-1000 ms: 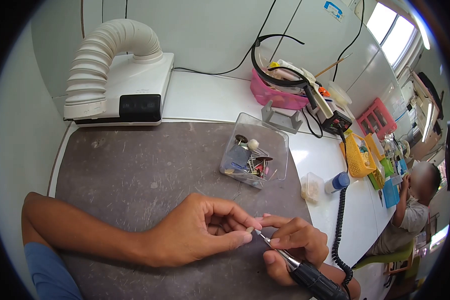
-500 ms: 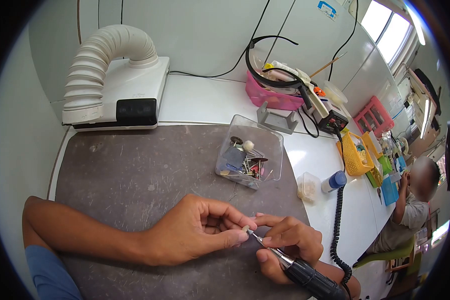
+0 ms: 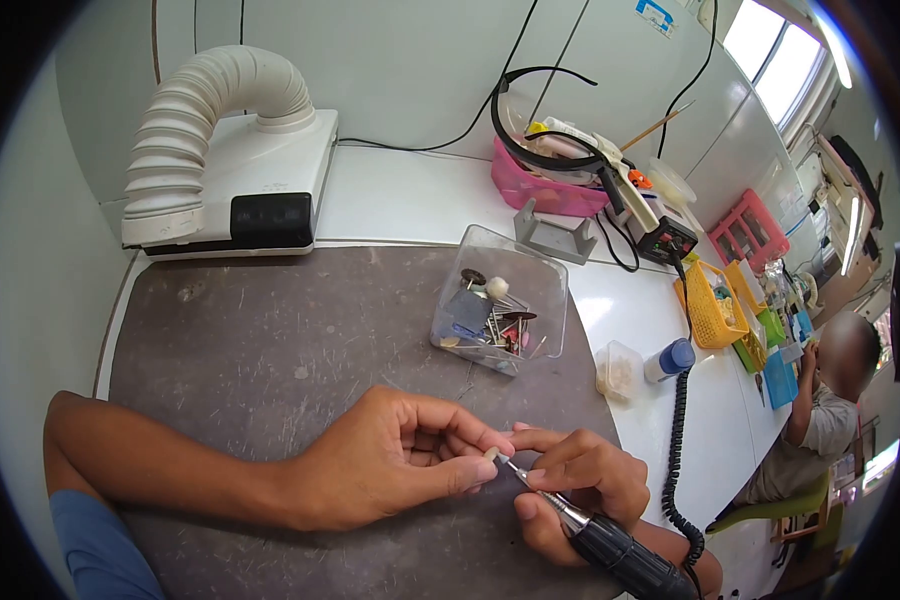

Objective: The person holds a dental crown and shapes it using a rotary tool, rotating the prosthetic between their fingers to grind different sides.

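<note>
My left hand (image 3: 400, 460) pinches a small whitish piece (image 3: 491, 454), perhaps tooth-shaped, between thumb and fingertips. In my right hand (image 3: 595, 480) is a black and silver rotary handpiece (image 3: 610, 548), gripped like a pen. Its thin metal shank points up and left, and the tip is at the piece, seeming to touch it. One right finger reaches forward beside the left fingertips. Both hands are low over a scratched dark mat (image 3: 270, 350). Beyond them stands a clear plastic box (image 3: 560, 330) holding several rotary bits and discs.
A white dust extractor (image 3: 315, 160) with a ribbed hose (image 3: 160, 150) stands at back left. Behind the box are a pink basket (image 3: 530, 195) and a grey stand (image 3: 555, 240). A coiled cord (image 3: 673, 470), a small tub (image 3: 620, 370) and a blue-capped bottle (image 3: 668, 362) are rightward. Another person (image 3: 820, 430) sits far right.
Hardly anything differs. The right hand and handpiece have shifted very slightly to the right, and the whitish piece appears slightly turned. Both holds are the same.
</note>
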The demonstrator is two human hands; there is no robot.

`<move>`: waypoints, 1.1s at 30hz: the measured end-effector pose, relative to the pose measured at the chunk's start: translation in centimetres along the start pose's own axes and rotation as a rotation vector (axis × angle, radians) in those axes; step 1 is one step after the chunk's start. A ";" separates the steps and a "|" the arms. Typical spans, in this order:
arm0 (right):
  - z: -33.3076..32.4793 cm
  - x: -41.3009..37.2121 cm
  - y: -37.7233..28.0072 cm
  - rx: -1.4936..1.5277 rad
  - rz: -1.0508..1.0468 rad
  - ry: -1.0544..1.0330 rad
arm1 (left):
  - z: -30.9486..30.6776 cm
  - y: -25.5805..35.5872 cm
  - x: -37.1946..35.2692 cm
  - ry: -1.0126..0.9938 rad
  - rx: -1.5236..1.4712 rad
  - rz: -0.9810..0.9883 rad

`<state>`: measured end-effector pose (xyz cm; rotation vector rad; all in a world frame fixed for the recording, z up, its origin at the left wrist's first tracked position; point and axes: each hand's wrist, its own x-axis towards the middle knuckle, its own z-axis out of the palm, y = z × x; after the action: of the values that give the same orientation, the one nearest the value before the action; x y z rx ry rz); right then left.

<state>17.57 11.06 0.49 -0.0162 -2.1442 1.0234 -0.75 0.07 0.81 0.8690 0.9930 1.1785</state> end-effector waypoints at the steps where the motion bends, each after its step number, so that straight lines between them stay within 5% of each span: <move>1: 0.0 0.0 -0.1 -0.014 -0.004 -0.007 | 0.0 0.0 0.0 -0.001 -0.001 0.000; 33: 0.0 0.0 0.0 -0.009 -0.014 -0.004 | 0.0 -0.1 0.0 0.005 -0.001 -0.010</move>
<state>17.55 11.01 0.49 -0.0036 -2.1493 1.0067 -0.70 0.04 0.77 0.8595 0.9998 1.1737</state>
